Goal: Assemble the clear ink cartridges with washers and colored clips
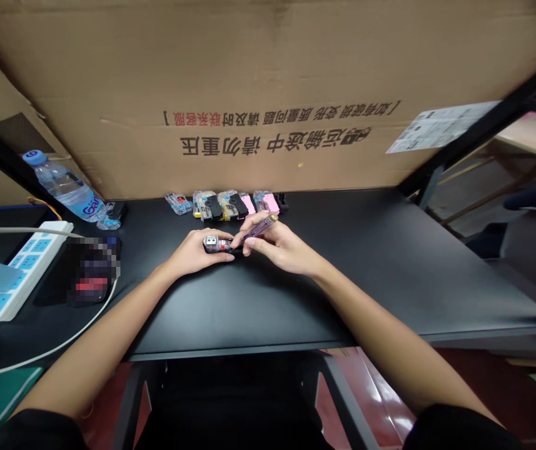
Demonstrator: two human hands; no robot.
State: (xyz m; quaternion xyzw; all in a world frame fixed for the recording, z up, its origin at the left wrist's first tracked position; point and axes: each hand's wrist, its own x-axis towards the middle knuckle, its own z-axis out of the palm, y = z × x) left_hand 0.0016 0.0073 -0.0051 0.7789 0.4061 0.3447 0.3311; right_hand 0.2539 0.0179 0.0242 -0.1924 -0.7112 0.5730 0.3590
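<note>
My left hand (196, 252) is wrapped round a small clear-and-black device (212, 241) and holds it just above the black table (268, 312). Between the fingers of my right hand (279, 247) is a purple screwdriver (261, 229), tilted, its gold-coloured end up and to the right. Its lower end meets the right side of the device, where my fingertips hide the contact. Behind my hands, along the cardboard, lie several similar clear devices (207, 206) with black, yellow and pink parts.
At the left are a water bottle (73, 190), another clear device (112, 215), a white power strip (26, 269) with a cable, and a blurred dark object (96, 272). A cardboard wall (268, 69) stands behind the table. A chair (230, 400) is below its front edge.
</note>
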